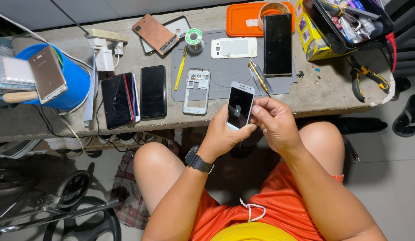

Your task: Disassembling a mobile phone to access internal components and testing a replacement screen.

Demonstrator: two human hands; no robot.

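Observation:
A small white smartphone (240,105) with a dark screen is held between both hands above the front edge of the concrete bench (319,96). My left hand (223,136) grips its lower left side, thumb across the bottom. My right hand (274,122) pinches its right edge with fingers curled. On the grey work mat (230,71) just beyond lie a bare phone mid-frame (197,90), a white back cover (234,47), a large black phone (277,43), a yellow-handled screwdriver (258,76) and a yellow tool (181,68).
Two dark phones (153,91) and a red-edged one (118,100) lie left. A blue bucket (69,78) holds a gold phone (47,74). Solder spool (194,38), orange tray (243,18), black parts bin (346,22), pliers (366,76), power strip (105,35).

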